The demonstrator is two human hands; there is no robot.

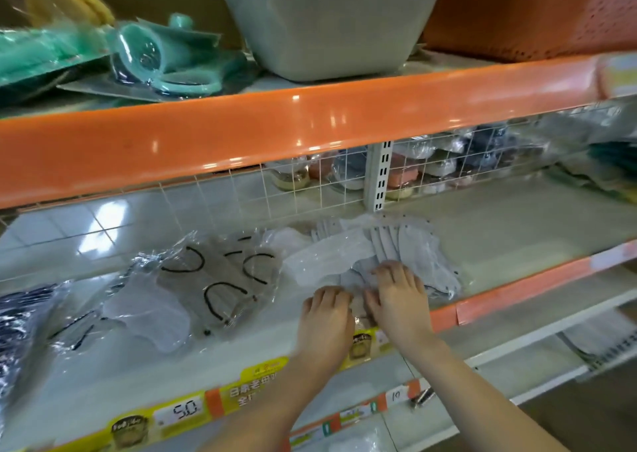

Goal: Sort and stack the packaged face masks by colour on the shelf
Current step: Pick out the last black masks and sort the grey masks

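1. Both my hands are down on the near edge of the pale grey mask packets (375, 255), which lie fanned on the shelf (510, 231) straight ahead of me.
2. Left hand (327, 310): fingers curled over the packets' near left corner, gripping the edge as far as I can tell.
3. Right hand (400, 289): fingers bent, pressing further in on the same pile.
4. The fan's long axis runs away from me toward the wire grid (310, 183); right hand is nearer its middle.
5. Tan packets with black loops (224, 279) lie just left, touching the grey pile's edge; left hand is nearer them.
6. Judgement: squaring the grey fan comes next.
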